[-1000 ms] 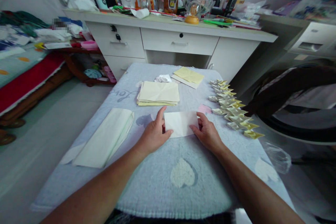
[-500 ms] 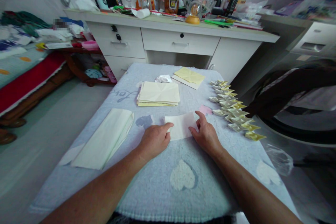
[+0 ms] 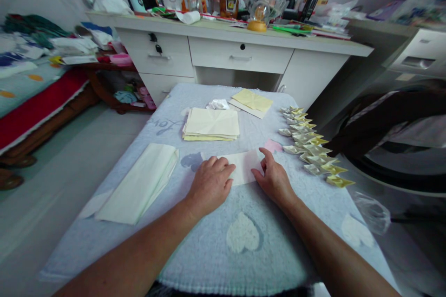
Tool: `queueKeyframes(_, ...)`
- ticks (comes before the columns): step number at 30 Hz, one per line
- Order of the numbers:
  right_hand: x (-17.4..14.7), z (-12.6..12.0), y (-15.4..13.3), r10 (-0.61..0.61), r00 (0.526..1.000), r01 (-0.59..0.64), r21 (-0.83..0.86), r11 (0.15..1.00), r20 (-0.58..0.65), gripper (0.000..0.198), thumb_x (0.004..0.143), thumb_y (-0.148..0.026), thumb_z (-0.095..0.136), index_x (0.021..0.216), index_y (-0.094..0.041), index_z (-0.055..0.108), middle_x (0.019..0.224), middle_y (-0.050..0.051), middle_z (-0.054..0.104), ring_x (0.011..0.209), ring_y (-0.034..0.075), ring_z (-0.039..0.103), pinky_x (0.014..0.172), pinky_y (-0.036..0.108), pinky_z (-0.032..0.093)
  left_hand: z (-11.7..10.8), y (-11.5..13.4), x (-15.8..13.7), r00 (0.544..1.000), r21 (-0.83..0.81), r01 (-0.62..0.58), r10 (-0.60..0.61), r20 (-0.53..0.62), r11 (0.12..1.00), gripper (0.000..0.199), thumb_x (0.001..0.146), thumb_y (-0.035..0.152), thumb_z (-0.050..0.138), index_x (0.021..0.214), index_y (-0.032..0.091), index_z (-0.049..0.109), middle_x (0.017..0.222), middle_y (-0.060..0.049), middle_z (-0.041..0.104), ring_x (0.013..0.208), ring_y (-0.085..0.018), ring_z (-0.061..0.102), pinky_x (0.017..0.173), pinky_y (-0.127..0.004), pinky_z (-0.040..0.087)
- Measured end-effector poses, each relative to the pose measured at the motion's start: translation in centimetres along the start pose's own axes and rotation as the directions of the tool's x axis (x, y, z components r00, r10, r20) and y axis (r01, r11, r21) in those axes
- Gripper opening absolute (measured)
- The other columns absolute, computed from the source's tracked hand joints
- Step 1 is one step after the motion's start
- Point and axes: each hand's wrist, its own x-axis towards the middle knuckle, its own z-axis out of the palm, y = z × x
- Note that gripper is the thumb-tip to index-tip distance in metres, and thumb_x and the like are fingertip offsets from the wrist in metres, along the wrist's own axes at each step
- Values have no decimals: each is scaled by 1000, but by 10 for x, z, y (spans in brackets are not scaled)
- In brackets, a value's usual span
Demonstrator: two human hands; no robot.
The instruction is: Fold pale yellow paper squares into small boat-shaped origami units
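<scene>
A small white sheet of paper [image 3: 244, 167] lies on the cloth-covered table in front of me. My left hand [image 3: 212, 181] rests palm down over the paper's left part, its fingers lying flat and hiding that side. At the right end is my right hand [image 3: 275, 176], open, with thumb and index finger apart and the thumb tip touching the sheet; its other fingers are partly hidden. Right of this hand stand rows of folded paper boats [image 3: 310, 141], white and yellow. Beyond the sheet sits a stack of creased paper [image 3: 211, 123].
A long folded bundle of pale paper [image 3: 139, 183] lies on the left of the table. Yellow and white sheets [image 3: 252, 102] and a crumpled white piece [image 3: 218, 104] are toward the back. A cluttered white desk [image 3: 240, 55] stands behind; a washing machine [image 3: 418, 62] is at right.
My left hand has shifted slightly right and turned from gripping the paper's left edge with its thumb to lying flat over it. My right hand stays in place.
</scene>
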Motion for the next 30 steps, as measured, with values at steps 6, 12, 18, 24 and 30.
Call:
queueKeyframes(6, 0, -4, -4, 32, 999, -32, 10, 999, 2, 60, 79, -28, 55, 133, -11, 39, 78, 2, 60, 62, 16, 55, 59, 26, 37, 20, -8, 1, 985, -39, -158, 160, 67, 987, 43, 92, 14, 40, 133, 24, 49, 146, 0, 45, 138, -20, 32, 113, -40, 26)
queueKeyframes(12, 1, -8, -4, 78, 997, -77, 42, 996, -4, 36, 84, -27, 48, 118, -14, 49, 70, -1, 60, 60, 16, 55, 59, 25, 36, 22, -10, 1, 979, -63, -172, 178, 97, 983, 48, 89, 10, 40, 135, 24, 47, 147, -1, 44, 138, -21, 32, 113, -41, 26)
queueKeyframes(18, 2, -4, 0, -23, 1000, 23, -85, 996, -3, 21, 84, -24, 52, 103, -17, 58, 70, 1, 60, 64, 16, 53, 63, 25, 36, 21, -10, 1, 978, -74, -173, 180, 103, 982, 50, 88, 8, 39, 135, 24, 47, 147, -1, 44, 139, -22, 31, 113, -40, 26)
queueKeyframes(24, 2, -4, -1, -47, 999, 49, -113, 992, 16, 19, 84, -22, 54, 99, -15, 62, 74, 3, 62, 68, 17, 55, 67, 26, 38, 19, -7, 2, 984, -101, -147, 156, 89, 984, 41, 94, 24, 44, 135, 26, 47, 147, -1, 44, 137, -22, 33, 111, -41, 27)
queueKeyframes(30, 3, -5, -1, -42, 999, 44, -88, 995, 28, 18, 83, -21, 55, 98, -15, 64, 75, 3, 63, 70, 17, 55, 68, 27, 38, 19, -2, 3, 989, -64, -123, 128, 71, 990, 47, 92, 37, 51, 137, 29, 43, 151, 0, 40, 132, -26, 35, 105, -45, 31)
